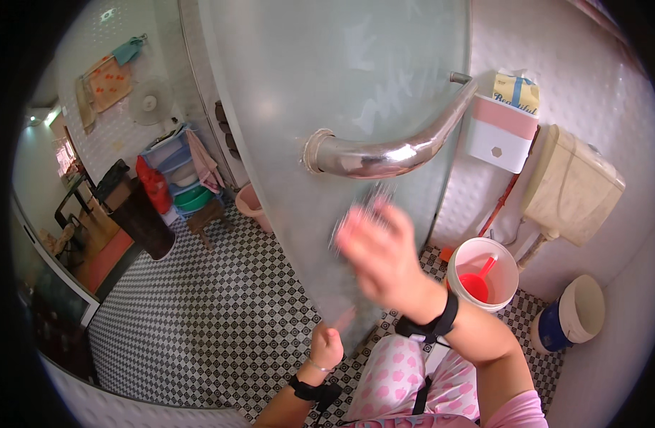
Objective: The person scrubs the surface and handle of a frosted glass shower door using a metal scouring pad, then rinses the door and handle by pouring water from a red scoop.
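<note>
A frosted glass door stands in front of me with a curved, shiny metal handle. My right hand is on the pane below the handle, smeared by motion. Its fingers are closed round a wiry, silvery scrubber, of which only thin strands show past the fingers. Lower down, my left hand grips the door's edge, thumb on the near side and other fingers mostly hidden. A faint reflection shows in the glass beside it. Whitish streaks mark the upper pane.
At right stand a white bucket holding a red dipper, and a blue-white bucket. A cistern and tissue box hang on the wall. Left, beyond the patterned tiles, are a dark bin, a stool and stacked basins.
</note>
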### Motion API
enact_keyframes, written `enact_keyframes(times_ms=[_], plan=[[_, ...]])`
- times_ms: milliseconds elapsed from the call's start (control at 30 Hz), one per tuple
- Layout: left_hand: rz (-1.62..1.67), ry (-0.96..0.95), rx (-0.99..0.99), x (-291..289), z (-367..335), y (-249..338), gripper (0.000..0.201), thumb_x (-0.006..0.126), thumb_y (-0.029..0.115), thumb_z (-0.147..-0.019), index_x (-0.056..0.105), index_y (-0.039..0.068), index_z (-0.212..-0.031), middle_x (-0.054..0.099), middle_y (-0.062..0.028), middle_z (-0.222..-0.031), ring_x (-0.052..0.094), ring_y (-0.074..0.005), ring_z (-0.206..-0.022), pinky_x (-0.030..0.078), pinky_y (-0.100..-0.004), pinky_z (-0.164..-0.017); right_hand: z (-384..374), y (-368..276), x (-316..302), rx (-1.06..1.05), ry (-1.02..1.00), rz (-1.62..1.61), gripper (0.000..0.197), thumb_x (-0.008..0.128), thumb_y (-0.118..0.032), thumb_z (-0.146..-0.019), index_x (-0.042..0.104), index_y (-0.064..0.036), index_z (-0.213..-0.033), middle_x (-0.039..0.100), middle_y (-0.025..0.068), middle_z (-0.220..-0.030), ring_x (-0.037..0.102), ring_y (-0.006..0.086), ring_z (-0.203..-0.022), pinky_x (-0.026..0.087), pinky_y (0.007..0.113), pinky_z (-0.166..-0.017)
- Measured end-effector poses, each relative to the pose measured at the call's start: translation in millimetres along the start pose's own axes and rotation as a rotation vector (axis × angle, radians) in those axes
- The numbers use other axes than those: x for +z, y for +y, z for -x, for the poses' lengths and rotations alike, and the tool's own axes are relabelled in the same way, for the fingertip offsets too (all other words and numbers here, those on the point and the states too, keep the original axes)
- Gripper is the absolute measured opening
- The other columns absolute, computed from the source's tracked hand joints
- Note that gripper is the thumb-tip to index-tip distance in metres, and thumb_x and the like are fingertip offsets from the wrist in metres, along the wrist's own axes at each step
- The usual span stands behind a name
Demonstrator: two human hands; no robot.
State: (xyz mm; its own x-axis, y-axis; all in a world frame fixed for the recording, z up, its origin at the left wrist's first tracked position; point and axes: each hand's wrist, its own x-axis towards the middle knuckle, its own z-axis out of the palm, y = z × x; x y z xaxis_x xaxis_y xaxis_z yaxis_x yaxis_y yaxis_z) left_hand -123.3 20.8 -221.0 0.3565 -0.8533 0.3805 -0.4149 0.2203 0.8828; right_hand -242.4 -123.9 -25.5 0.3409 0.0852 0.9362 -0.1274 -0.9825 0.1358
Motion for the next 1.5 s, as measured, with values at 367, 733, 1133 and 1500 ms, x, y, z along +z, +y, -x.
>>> enact_keyframes(times_ms=[367, 733, 1133, 1500], plan=[[-0.024, 0.05, 0.02, 2.3, -1.0, 0.9, 0.089, 0.02, 0.07, -0.094, 0.061, -0.01, -0.097, 0.068, -0.0194, -0.091, 0.065, -0.0305, -0.082, 0.049, -0.0376, -0.073, -21.5, -18.5, -5.4, -0.034, -0.009, 0.021, 0.056, 0.063, -0.008, -0.068, 0.063, -0.0159, -0.123, 0.054, 0.0011, -0.133, 0.046, 0.0343, -0.111, 0.043, 0.044, -0.089], [-0.047, -0.007, -0.011, -1.9, 3.5, -5.0, 0.077, 0.023, 0.063, -0.097, 0.061, -0.004, -0.106, 0.067, -0.0198, -0.095, 0.063, -0.038, -0.085, 0.049, -0.0409, -0.074, 11.5, -29.2, 9.4, -0.021, 0.039, 0.001, 0.051, 0.065, -0.011, -0.068, 0.065, -0.0154, -0.119, 0.056, 0.0009, -0.122, 0.046, 0.032, -0.105, 0.043, 0.044, -0.085], [-0.005, 0.006, 0.085, -1.5, 1.4, -4.0, 0.071, 0.024, 0.059, -0.098, 0.06, -0.001, -0.111, 0.066, -0.0195, -0.097, 0.063, -0.0396, -0.087, 0.048, -0.0423, -0.074, 16.4, -38.2, 9.3, -0.035, 0.019, -0.022, 0.051, 0.066, -0.016, -0.068, 0.066, -0.0183, -0.119, 0.057, -0.0007, -0.12, 0.047, 0.0312, -0.103, 0.043, 0.043, -0.082], [0.016, 0.023, 0.06, -0.7, -0.6, 6.9, 0.08, 0.023, 0.063, -0.097, 0.056, -0.009, -0.108, 0.065, -0.0209, -0.098, 0.062, -0.0349, -0.088, 0.047, -0.0398, -0.078, 18.6, -45.3, 9.5, -0.007, 0.011, -0.023, 0.05, 0.068, -0.015, -0.067, 0.066, -0.0209, -0.117, 0.056, -0.0021, -0.121, 0.045, 0.0301, -0.105, 0.042, 0.043, -0.084]])
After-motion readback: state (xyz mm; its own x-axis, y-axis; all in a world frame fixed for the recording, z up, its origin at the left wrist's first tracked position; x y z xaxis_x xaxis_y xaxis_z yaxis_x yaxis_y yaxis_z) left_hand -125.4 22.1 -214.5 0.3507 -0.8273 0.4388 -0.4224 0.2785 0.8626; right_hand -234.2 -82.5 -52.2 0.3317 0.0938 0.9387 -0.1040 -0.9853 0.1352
